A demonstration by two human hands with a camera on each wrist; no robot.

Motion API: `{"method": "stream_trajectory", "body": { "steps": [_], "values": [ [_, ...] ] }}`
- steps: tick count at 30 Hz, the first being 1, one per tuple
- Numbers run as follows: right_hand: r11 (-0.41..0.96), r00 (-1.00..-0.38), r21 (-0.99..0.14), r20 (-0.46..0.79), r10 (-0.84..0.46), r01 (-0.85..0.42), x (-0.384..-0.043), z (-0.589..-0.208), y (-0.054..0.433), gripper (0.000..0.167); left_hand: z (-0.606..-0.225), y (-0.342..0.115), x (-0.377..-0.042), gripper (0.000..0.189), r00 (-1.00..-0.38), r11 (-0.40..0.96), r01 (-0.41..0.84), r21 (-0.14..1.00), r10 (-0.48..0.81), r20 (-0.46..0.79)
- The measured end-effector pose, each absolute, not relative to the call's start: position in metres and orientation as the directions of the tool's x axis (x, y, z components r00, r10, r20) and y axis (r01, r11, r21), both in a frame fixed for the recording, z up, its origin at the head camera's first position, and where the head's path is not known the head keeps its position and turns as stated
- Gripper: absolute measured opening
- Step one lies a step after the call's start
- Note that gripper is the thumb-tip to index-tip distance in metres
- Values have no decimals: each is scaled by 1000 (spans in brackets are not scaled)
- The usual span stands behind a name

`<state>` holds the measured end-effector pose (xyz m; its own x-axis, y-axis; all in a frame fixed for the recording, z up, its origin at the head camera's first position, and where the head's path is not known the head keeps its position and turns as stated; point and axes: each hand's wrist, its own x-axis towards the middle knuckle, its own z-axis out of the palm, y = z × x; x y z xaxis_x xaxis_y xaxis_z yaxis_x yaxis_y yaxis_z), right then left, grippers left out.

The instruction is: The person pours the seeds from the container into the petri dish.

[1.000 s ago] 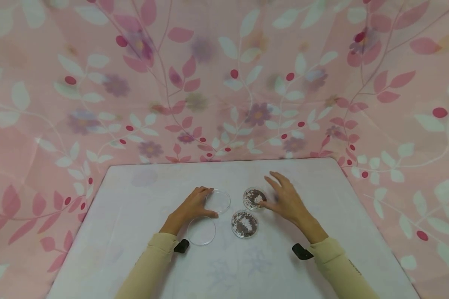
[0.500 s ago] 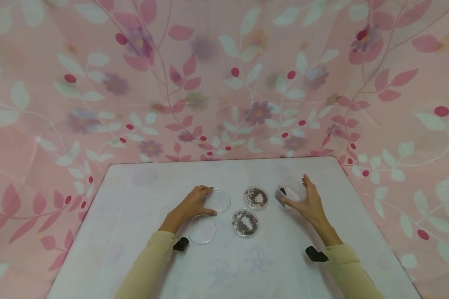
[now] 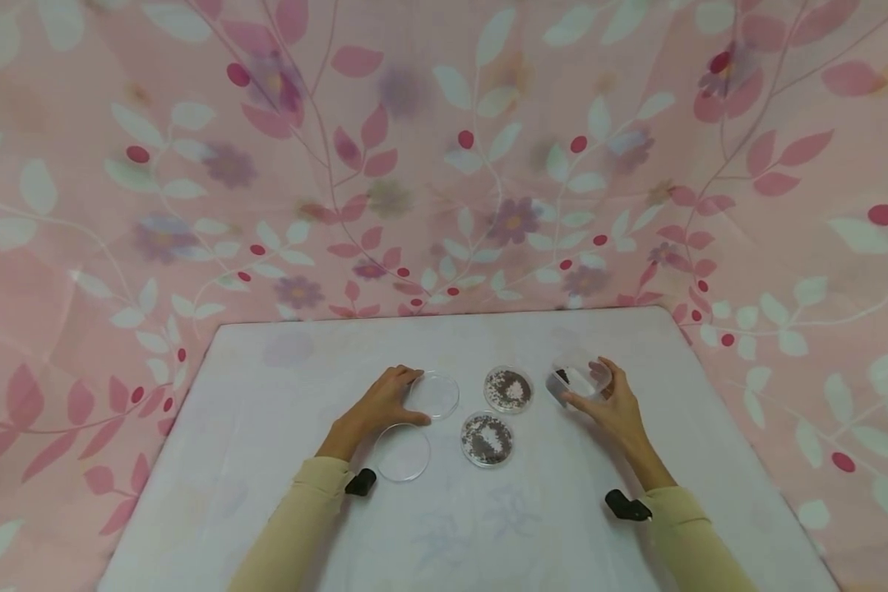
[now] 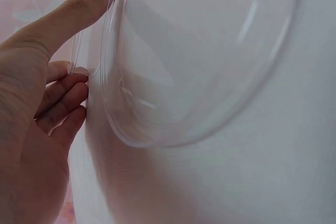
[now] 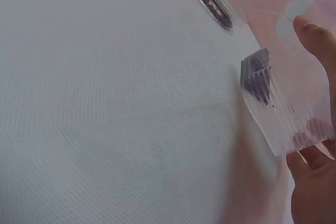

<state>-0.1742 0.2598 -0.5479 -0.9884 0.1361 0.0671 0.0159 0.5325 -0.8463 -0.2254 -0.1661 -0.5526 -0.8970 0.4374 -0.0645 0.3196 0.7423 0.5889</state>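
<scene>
In the head view my left hand (image 3: 381, 409) grips the rim of the rear clear petri dish lid (image 3: 437, 395), thumb and fingers around its left side. A second clear lid (image 3: 403, 453) lies just in front of it. My right hand (image 3: 616, 411) holds a clear plastic box (image 5: 286, 111), tilted, with dark grains (image 5: 257, 82) gathered at its lower left end. Left of the box lie two round petri dishes, the rear dish (image 3: 508, 412) and the front dish (image 3: 487, 467), both holding dark grains with pale patches showing through.
A table with a white cloth (image 3: 281, 386) carries everything. Behind it hangs a pink curtain (image 3: 429, 181) printed with leaves and flowers. Black camera mounts (image 3: 627, 506) sit at both wrists, beside the light sleeves.
My right hand has moved right, away from the rear filled dish, and now holds the clear box, which did not show a second ago. My left hand stays at the lid.
</scene>
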Motion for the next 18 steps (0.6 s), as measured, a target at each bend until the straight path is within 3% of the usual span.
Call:
{"method": "stream_trajectory", "body": {
  "steps": [18],
  "values": [
    [477,-984,-875,146,98,-82,-190,-530,250,95,-556,-166,-225,90,-894,728,355,586,448,-14]
  ]
}}
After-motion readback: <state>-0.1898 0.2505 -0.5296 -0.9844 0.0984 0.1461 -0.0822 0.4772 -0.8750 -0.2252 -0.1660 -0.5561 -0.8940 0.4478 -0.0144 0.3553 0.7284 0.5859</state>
